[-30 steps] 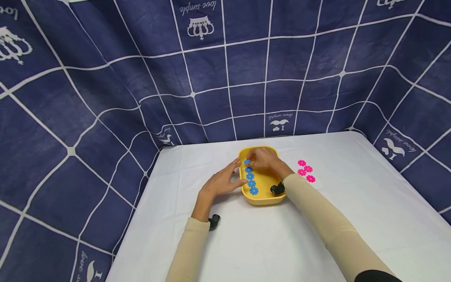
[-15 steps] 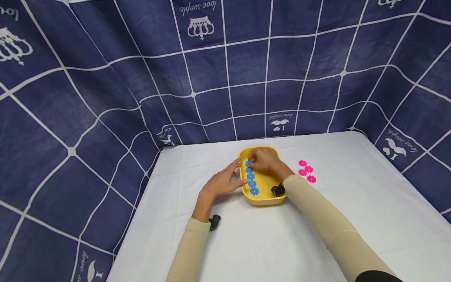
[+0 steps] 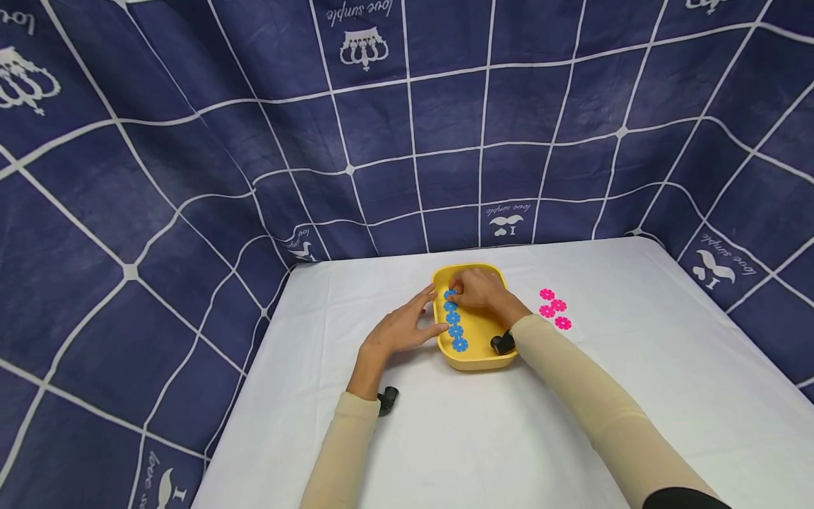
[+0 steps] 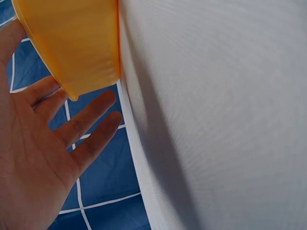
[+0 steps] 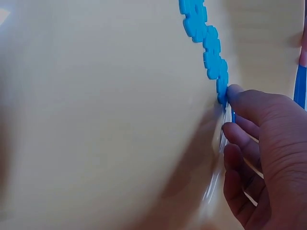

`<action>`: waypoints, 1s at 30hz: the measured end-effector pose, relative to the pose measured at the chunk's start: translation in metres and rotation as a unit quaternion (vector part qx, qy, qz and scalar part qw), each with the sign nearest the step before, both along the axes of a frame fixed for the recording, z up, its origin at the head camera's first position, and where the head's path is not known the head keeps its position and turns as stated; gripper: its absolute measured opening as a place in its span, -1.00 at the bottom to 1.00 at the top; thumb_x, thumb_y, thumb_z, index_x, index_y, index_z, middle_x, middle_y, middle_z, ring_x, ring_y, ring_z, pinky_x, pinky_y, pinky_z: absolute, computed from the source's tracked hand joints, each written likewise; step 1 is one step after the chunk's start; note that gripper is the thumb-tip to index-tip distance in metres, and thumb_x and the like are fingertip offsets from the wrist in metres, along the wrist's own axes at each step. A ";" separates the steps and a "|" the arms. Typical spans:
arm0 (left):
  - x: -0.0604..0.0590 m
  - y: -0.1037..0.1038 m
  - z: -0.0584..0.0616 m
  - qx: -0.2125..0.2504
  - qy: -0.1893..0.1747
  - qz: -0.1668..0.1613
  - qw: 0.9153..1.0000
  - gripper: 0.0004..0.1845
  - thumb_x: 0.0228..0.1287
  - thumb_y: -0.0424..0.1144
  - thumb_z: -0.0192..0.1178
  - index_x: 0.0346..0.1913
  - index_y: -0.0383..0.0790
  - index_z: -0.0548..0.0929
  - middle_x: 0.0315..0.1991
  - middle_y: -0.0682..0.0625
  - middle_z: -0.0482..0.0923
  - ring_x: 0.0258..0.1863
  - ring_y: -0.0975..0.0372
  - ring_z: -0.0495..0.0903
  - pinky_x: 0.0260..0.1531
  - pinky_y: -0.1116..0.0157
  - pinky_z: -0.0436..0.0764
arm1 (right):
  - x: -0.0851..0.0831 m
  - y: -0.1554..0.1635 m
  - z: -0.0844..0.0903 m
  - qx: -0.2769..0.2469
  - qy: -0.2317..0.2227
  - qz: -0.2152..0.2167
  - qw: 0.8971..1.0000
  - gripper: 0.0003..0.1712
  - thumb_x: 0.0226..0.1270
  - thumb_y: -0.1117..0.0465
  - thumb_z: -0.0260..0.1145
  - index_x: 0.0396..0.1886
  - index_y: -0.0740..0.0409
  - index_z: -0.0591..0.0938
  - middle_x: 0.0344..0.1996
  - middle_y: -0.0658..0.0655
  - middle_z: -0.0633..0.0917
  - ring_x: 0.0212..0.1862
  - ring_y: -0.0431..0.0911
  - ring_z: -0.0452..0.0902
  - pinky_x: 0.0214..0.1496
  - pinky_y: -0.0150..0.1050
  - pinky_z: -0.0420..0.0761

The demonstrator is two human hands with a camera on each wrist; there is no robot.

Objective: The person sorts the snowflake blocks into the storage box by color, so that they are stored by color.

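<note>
While left hand steadies yellow tray, right hand pinches blue flower chain

surface: white table | on it: yellow tray, pink flower pieces

five blue flowers in one yellow tray, four pink flowers right of it

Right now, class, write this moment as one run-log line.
left hand: open, touching yellow tray | right hand: pinching far end of blue flower chain in tray | pink flowers: on table, right of tray
</note>
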State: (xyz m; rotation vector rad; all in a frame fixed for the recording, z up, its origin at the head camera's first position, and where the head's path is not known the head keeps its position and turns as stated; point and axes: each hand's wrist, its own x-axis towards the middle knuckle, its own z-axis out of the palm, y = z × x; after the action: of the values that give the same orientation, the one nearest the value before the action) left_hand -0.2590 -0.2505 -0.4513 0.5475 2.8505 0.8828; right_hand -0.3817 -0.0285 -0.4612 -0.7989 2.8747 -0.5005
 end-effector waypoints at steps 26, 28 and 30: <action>0.000 0.001 0.000 0.003 -0.001 0.004 1.000 0.00 0.25 0.41 0.18 0.64 0.15 0.03 0.55 0.29 0.17 0.32 0.22 0.50 0.27 -0.02 0.49 | 0.002 0.000 0.004 -0.002 -0.003 -0.006 1.000 -0.64 0.26 -0.11 0.43 -0.04 -0.08 0.76 -0.43 -0.12 0.68 -0.33 -0.19 0.55 -0.27 -0.26 0.55; 0.000 0.000 -0.001 0.003 0.001 0.001 1.000 0.00 0.25 0.41 0.18 0.63 0.13 0.03 0.55 0.28 0.17 0.33 0.23 0.48 0.29 -0.02 0.48 | 0.001 0.000 0.006 -0.002 0.002 -0.005 1.000 -0.65 0.27 -0.11 0.42 -0.03 -0.09 0.75 -0.40 -0.12 0.69 -0.32 -0.19 0.56 -0.24 -0.25 0.56; -0.001 0.000 -0.001 0.004 0.004 -0.001 1.000 0.00 0.25 0.42 0.17 0.63 0.12 0.05 0.56 0.26 0.14 0.36 0.22 0.46 0.31 -0.02 0.45 | 0.001 0.000 0.008 -0.008 0.008 -0.004 1.000 -0.65 0.27 -0.11 0.43 -0.03 -0.08 0.75 -0.38 -0.10 0.70 -0.29 -0.18 0.57 -0.20 -0.23 0.57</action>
State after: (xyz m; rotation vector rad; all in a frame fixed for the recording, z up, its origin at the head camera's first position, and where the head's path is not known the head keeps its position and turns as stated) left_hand -0.2600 -0.2503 -0.4521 0.5567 2.8542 0.8927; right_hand -0.3804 -0.0281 -0.4531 -0.7988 2.8928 -0.5212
